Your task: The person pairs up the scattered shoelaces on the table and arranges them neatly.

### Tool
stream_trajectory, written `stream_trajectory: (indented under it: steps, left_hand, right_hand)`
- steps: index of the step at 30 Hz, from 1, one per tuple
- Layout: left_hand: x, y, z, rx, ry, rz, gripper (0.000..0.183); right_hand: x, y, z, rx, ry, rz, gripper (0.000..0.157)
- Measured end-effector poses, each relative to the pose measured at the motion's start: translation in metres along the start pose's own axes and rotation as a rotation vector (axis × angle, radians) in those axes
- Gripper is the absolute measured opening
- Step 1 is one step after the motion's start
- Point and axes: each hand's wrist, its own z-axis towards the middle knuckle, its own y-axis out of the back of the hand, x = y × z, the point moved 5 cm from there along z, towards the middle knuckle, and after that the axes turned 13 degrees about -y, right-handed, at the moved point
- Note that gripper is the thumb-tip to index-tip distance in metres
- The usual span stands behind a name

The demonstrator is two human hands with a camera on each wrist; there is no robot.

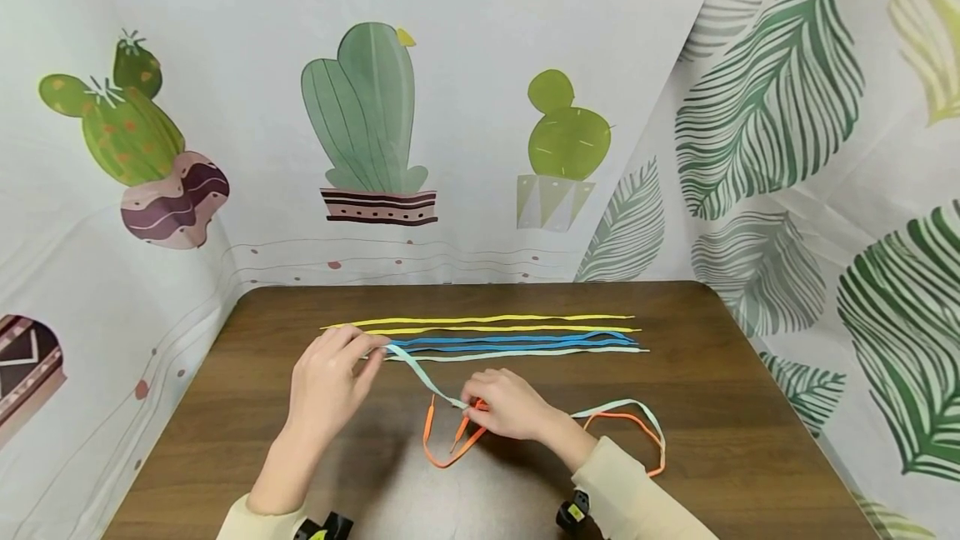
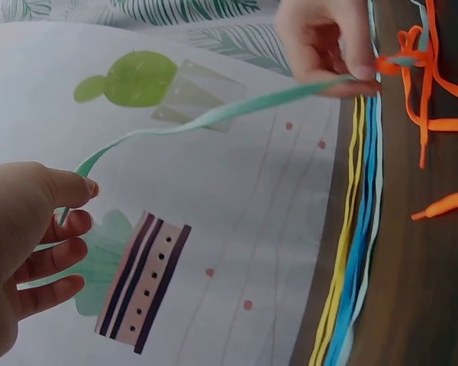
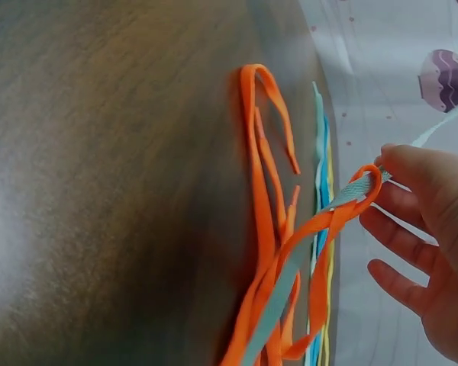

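Observation:
A mint-green flat shoelace (image 1: 417,368) slants between my two hands over the table. My left hand (image 1: 326,377) pinches it near one end between thumb and forefinger, the other fingers spread apart in the left wrist view. Thumb and forefinger of my right hand (image 1: 513,408) pinch it farther along, right at a loop of an orange shoelace (image 3: 351,206). The orange lace crosses around the mint one there. More of the orange lace (image 1: 442,464) trails below the right hand, and both colours curve out to the right past the wrist.
Behind the hands, yellow laces (image 1: 487,319), blue laces (image 1: 517,347) and a pale mint lace (image 1: 585,350) lie side by side across the brown wooden table (image 1: 750,440). A white cloth printed with cacti (image 1: 465,123) hangs past the far edge.

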Motion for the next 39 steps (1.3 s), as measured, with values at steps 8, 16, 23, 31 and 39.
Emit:
stream_trajectory:
  steps: [8, 16, 23, 31, 39]
  left_hand:
    - [0.011, -0.002, -0.013, 0.032, 0.034, 0.016, 0.012]
    - [0.020, -0.004, -0.023, 0.052, 0.045, 0.025, 0.012]
    - [0.022, -0.005, -0.026, 0.066, 0.037, 0.034, 0.010]
    - [0.024, -0.002, -0.032, 0.045, 0.038, 0.035, 0.014]
    - [0.025, 0.003, -0.032, 0.044, 0.048, 0.031, 0.010]
  right_hand:
    - [-0.015, 0.028, 0.002, 0.041, -0.129, 0.150, 0.002]
    - [-0.027, 0.057, 0.000, 0.029, -0.201, 0.234, 0.001]
    - [-0.031, 0.071, -0.003, -0.029, -0.199, 0.197, 0.009]
    - [-0.030, 0.083, -0.008, 0.040, -0.218, 0.151, 0.008]
    - [-0.030, 0.085, -0.016, 0.075, -0.131, -0.015, 0.008]
